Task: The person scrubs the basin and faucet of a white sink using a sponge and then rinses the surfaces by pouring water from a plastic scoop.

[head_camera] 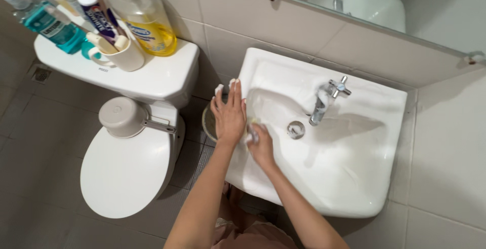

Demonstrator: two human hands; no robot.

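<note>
- Nearest, the right hand (261,147) is curled shut around a small pale pad or cloth (251,133) — only a scrap of it shows past the knuckles — and presses it against the inner left slope of the sink (354,188).
- Just beside it, the left hand (229,115) lies flat on the sink's left rim, fingers straight and close together, holding nothing; it appears to brace the body, not to scrub.
- To do this well, I judge: keep the pad flat to the basin, use short overlapping strokes, and let the braced hand take the weight so the scrubbing hand stays light on the curve.
- A little further in, the drain (296,129) sits at the basin's middle, apart from both hands, and the tap (324,101) stands behind it; no water shows running.
- Left of the sink, a scoop (125,117) rests on the toilet lid (121,173).
- Farthest — on the tank (162,77) — stand a cup (124,56) of toothpaste tubes, a yellow soap bottle (147,24) and a blue bottle (45,21).
</note>
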